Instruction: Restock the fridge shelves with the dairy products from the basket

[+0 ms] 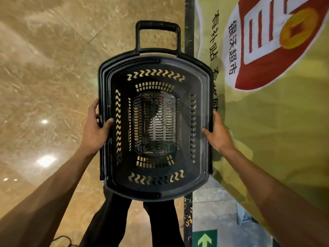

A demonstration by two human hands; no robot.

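Observation:
I look straight down into a black slotted plastic basket (154, 190) held above the floor in front of my legs. Nothing lies inside it; the floor shows through its slotted bottom. A pull handle (157, 25) sticks out at its far end. My left hand (97, 128) grips the left rim, thumb hooked inside over the edge. My right hand (216, 134) holds the right rim, thumb inside and fingers hidden behind the wall. No dairy products and no fridge are in view.
Glossy beige marble floor (44, 77) fills the left side. A dark strip (189, 24) runs along the floor to the right of the basket. A large yellow-green floor graphic (276, 122) with a red-and-white sign lies right. A green arrow sticker (204, 238) sits near my feet.

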